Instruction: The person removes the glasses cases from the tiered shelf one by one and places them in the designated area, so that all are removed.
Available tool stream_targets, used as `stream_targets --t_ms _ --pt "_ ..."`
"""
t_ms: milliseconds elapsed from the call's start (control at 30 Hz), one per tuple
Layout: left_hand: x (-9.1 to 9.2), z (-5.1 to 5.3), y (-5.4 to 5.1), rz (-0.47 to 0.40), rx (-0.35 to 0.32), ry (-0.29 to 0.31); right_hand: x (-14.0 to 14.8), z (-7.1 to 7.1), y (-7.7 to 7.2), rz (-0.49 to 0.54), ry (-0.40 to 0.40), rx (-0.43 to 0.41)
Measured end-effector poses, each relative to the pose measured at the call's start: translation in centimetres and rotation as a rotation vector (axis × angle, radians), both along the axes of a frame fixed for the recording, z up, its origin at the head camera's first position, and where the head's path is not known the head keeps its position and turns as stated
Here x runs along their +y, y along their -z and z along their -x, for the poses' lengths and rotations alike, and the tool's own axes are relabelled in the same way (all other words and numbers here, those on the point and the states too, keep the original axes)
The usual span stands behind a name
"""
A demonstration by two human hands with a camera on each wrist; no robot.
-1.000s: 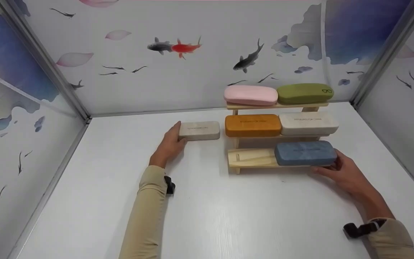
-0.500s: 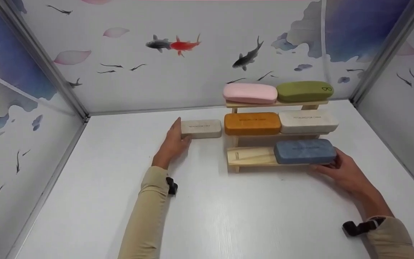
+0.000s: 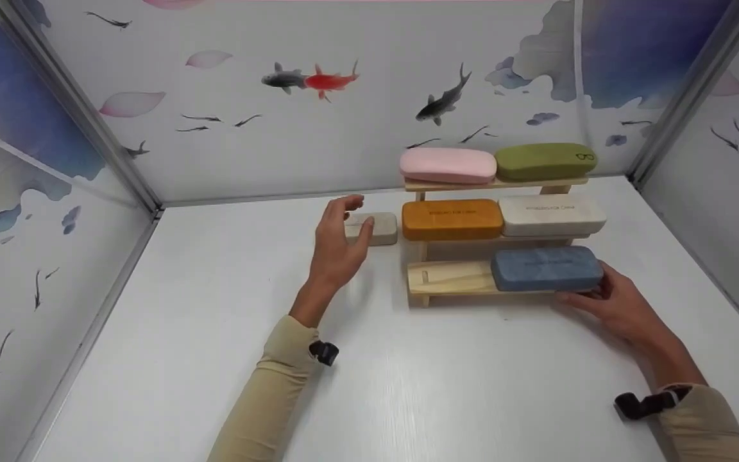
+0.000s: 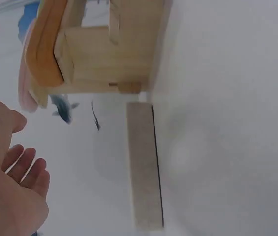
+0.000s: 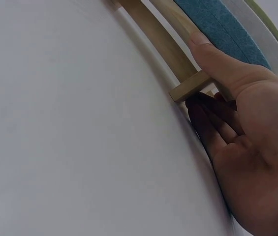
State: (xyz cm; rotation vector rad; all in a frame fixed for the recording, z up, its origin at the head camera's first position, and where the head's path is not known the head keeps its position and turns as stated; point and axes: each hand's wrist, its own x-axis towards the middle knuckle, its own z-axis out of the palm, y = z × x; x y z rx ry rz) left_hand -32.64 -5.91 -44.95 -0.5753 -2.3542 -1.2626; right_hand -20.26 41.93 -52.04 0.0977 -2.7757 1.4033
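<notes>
My left hand [image 3: 336, 256] is raised in front of the light grey case [image 3: 385, 230], hiding its left part, fingers loosely bent and empty. The left wrist view shows a gap between that hand [image 4: 11, 182] and the grey case [image 4: 145, 167], which lies on the table. At the right end of the wooden rack's lowest shelf [image 3: 453, 278], my right hand [image 3: 632, 317] grips the rack beside the blue case [image 3: 546, 268]. In the right wrist view, the thumb of this hand [image 5: 259, 128] lies along the shelf [image 5: 161, 42], with the fingers bent behind the end leg.
The middle shelf bears an orange case [image 3: 451, 220] and a white case [image 3: 552, 215]; the top one bears a pink case [image 3: 448, 165] and a green case [image 3: 545, 161]. Printed panels [image 3: 280, 147] with metal posts enclose the white table [image 3: 395, 385] at the back and sides.
My left hand has let go of the grey case's left end, lifted and moved right in front of it. The grey case shifted slightly right. My right hand has stayed on the rack.
</notes>
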Motion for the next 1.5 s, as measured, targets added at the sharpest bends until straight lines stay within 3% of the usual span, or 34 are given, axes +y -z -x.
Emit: stream_targets --t_ms 133,267,467,667,1100,1500 --pt "2.3 -1.9 -0.7 -0.022 0.101 0.062 0.0 -0.1 0.1 0.022 -0.002 0.003" --pt "4.4 -3.6 -1.0 -0.021 0.142 0.171 0.0 -0.1 0.0 0.008 0.004 -0.002" --pt "6.8 -5.2 -0.6 -0.008 0.088 0.369 0.0 0.1 -0.3 -0.012 0.008 -0.004" --pt "8.5 -6.0 0.2 0.014 -0.009 0.485 -0.1 0.1 -0.3 -0.018 0.007 0.0" --pt "11.1 -6.2 1.6 0.151 -0.256 0.539 -0.1 0.0 0.0 0.029 -0.011 0.031" --pt "13.4 -5.6 2.1 0.264 -0.335 0.497 -0.1 0.1 0.0 0.015 -0.01 0.029"
